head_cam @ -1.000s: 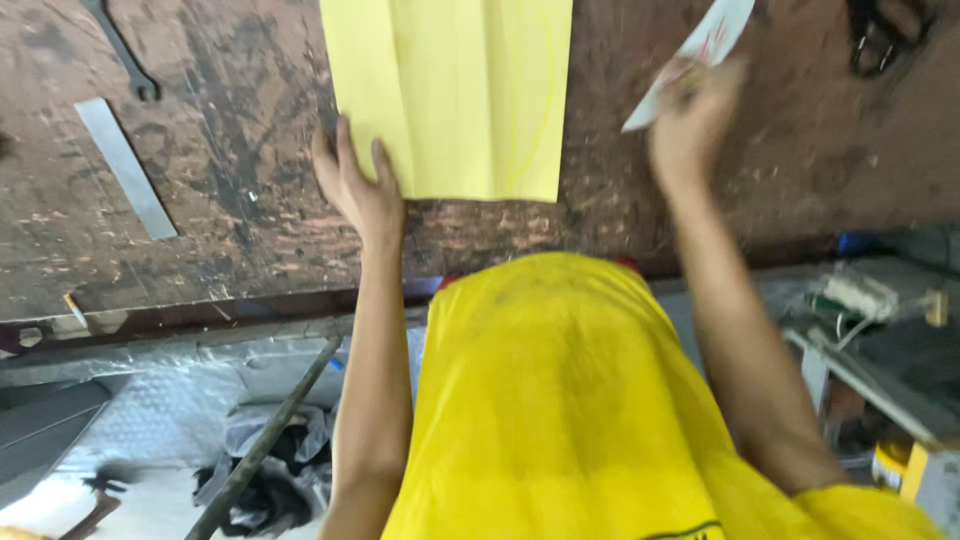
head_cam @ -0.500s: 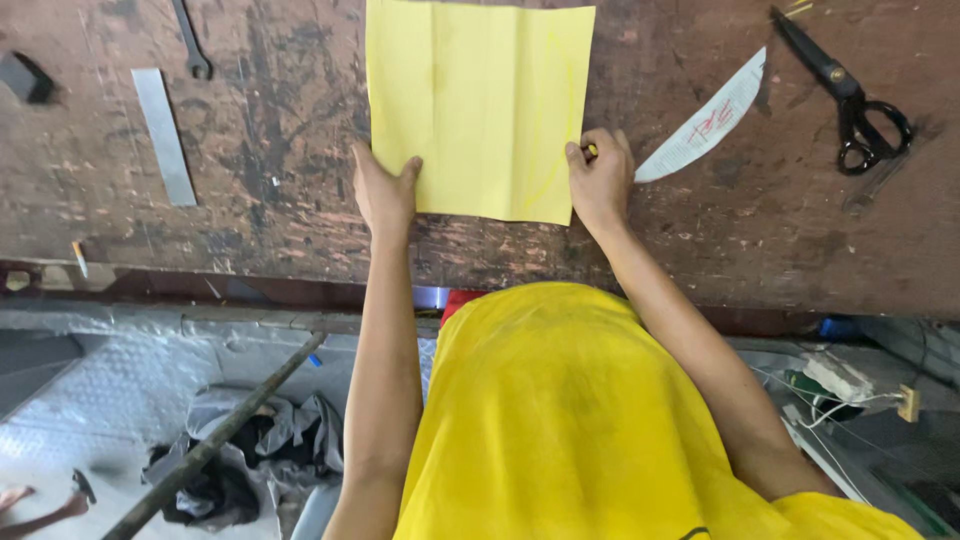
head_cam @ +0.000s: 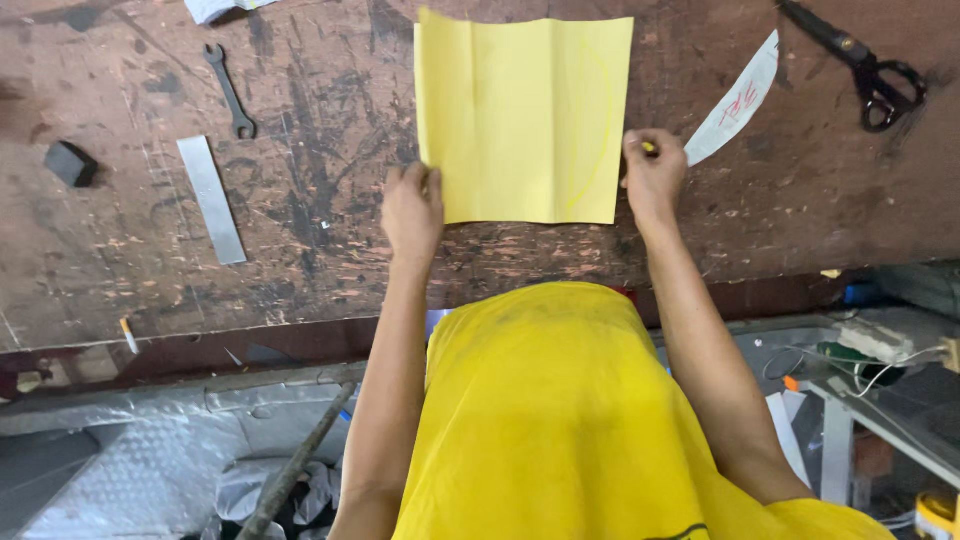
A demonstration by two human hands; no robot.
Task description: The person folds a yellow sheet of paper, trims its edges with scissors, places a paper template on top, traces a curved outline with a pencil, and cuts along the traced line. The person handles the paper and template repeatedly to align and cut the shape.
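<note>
A creased yellow paper sheet (head_cam: 525,120) lies flat on the worn wooden workbench (head_cam: 300,250), with a faint curved line drawn near its right side. My left hand (head_cam: 412,205) grips the sheet's lower left edge with curled fingers. My right hand (head_cam: 652,175) rests at the sheet's right edge, fingers closed on a small yellow pencil-like stub (head_cam: 648,148). A white curved paper cut-out (head_cam: 735,100) lies just right of that hand.
Black scissors (head_cam: 860,65) lie at the bench's far right. To the left are a wrench (head_cam: 230,90), a flat metal strip (head_cam: 212,198) and a small black block (head_cam: 70,163). My yellow shirt (head_cam: 560,420) fills the lower middle; clutter lies on the floor below the bench edge.
My right hand put the white cut-out down on the bench and came to the sheet's right edge. My left hand went from lying flat on the sheet to gripping its left edge.
</note>
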